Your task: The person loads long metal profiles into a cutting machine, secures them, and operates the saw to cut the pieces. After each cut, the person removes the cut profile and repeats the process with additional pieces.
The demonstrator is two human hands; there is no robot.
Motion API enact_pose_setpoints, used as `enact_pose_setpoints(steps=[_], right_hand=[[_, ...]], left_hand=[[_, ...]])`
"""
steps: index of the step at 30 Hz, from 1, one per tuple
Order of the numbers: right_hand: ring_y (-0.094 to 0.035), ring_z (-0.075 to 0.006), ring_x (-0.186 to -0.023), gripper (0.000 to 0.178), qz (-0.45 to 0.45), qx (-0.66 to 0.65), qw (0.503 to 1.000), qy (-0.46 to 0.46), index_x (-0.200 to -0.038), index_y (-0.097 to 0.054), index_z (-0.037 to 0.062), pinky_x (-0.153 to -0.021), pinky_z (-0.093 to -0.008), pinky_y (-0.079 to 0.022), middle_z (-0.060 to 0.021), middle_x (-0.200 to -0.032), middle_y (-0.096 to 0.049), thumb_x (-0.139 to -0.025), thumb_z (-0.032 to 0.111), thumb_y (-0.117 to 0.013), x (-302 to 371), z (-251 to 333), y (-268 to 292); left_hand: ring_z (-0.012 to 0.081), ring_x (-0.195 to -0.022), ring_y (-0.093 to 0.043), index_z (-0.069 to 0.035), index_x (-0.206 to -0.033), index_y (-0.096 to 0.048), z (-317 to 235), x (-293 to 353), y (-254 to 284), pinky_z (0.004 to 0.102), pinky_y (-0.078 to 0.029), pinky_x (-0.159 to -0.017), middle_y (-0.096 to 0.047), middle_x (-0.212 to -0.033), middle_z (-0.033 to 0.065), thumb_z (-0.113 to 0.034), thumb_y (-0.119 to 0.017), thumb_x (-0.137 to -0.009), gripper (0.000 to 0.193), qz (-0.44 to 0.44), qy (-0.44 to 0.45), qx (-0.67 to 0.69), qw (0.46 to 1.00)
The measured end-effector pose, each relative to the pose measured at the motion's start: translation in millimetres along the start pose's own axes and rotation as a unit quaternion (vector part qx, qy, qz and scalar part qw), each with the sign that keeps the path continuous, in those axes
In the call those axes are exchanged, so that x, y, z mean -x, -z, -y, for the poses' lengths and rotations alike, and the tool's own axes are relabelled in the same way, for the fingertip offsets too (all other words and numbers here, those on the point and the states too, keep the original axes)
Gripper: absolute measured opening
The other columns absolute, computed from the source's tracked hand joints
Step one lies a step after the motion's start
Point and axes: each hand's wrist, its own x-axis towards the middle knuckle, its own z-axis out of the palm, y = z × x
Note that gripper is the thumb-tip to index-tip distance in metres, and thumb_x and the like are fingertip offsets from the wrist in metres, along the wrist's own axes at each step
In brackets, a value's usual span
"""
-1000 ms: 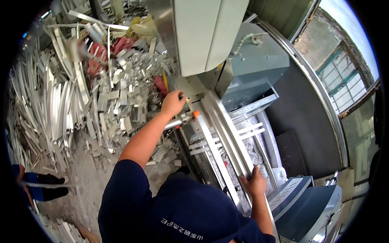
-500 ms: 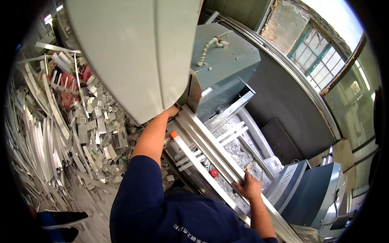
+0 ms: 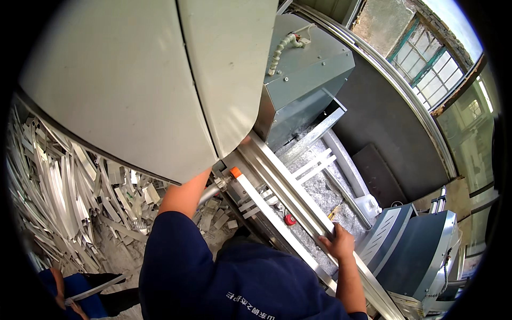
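Observation:
A long silver aluminium profile [image 3: 288, 190] runs slantwise across the machine bed, from below the large pale cover [image 3: 133, 80] down to the lower right. My right hand [image 3: 340, 244] grips it near its lower part, thumb on the near side and fingers over the far side. My left arm reaches under the pale cover. Only a bit of my left hand [image 3: 245, 140] shows at the profile's upper end, so its fingers are hidden. Nearer to me, a thinner silver rail [image 3: 277, 218] with an orange end cap [image 3: 236, 172] lies roughly parallel.
A grey-blue machine housing [image 3: 309, 80] stands beyond the profile, another housing [image 3: 413, 250] at right. A red round object [image 3: 289, 220] and a white plastic container [image 3: 368, 205] sit on the bed. Metal offcuts [image 3: 69, 186] pile up at left; another person [image 3: 85, 293] holds a strip lower left.
The view has shifted, and the pale cover now fills more of the upper left. My left hand has gone mostly out of sight behind it. My right hand stays on the profile.

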Motion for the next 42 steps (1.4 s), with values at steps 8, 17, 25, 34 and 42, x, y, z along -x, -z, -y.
enact_pose_setpoints(steps=[8,17,25,34,42], right_hand=[[-0.069,-0.0355,-0.078,0.061,0.062,-0.068,0.994,-0.066,-0.113,-0.066,0.0075,-0.073,-0.0449,-0.054,-0.0147,-0.08,-0.071,-0.073,0.051,-0.081,-11,-3,2],[-0.071,-0.0324,-0.081,0.078,0.138,-0.094,0.984,-0.054,-0.121,-0.063,0.0,-0.075,-0.0406,-0.055,-0.0188,-0.086,-0.072,-0.063,0.046,-0.089,-20,-9,7],[-0.072,-0.0302,-0.083,0.061,0.135,-0.167,0.977,-0.018,-0.107,-0.067,-0.0022,-0.077,-0.0402,-0.057,-0.018,-0.091,-0.074,-0.065,0.037,-0.088,-26,-9,-2],[-0.068,-0.0182,-0.089,0.054,0.221,-0.196,0.95,-0.097,-0.111,-0.066,-0.0003,-0.082,-0.0346,-0.054,-0.01,-0.098,-0.073,-0.071,0.027,-0.09,-38,-43,-14],[-0.063,-0.0154,-0.087,0.048,0.285,-0.178,0.93,-0.151,-0.112,-0.066,0.002,-0.079,-0.0316,-0.051,-0.0042,-0.097,-0.069,-0.074,0.021,-0.089,-41,-17,3]], left_hand=[[0.0401,-0.128,-0.047,0.004,-0.135,-0.05,-10,26,-22,0.0441,-0.039,-0.108,-0.05,-0.137,0.025,-0.043,-0.087,-0.063,0.094,0.033,-0.043,-0.107,0.993],[0.0353,-0.132,-0.048,-0.003,-0.144,-0.042,-5,45,-18,0.0409,-0.036,-0.112,-0.053,-0.139,0.0227,-0.034,-0.085,-0.069,0.092,0.013,-0.007,-0.068,0.998],[0.0332,-0.114,-0.06,-0.006,-0.117,-0.068,7,112,13,0.0449,-0.042,-0.1,-0.068,-0.118,0.0153,-0.039,-0.078,-0.074,0.055,-0.065,0.012,-0.099,0.993],[0.032,-0.12,-0.052,-0.005,-0.115,-0.066,10,79,0,0.0468,-0.039,-0.101,-0.067,-0.116,0.0134,-0.041,-0.079,-0.071,0.059,-0.039,0.007,-0.094,0.995],[0.0276,-0.115,-0.054,-0.004,-0.112,-0.067,10,82,0,0.0434,-0.038,-0.103,-0.064,-0.114,0.011,-0.036,-0.076,-0.077,0.048,-0.043,-0.012,-0.106,0.993]])
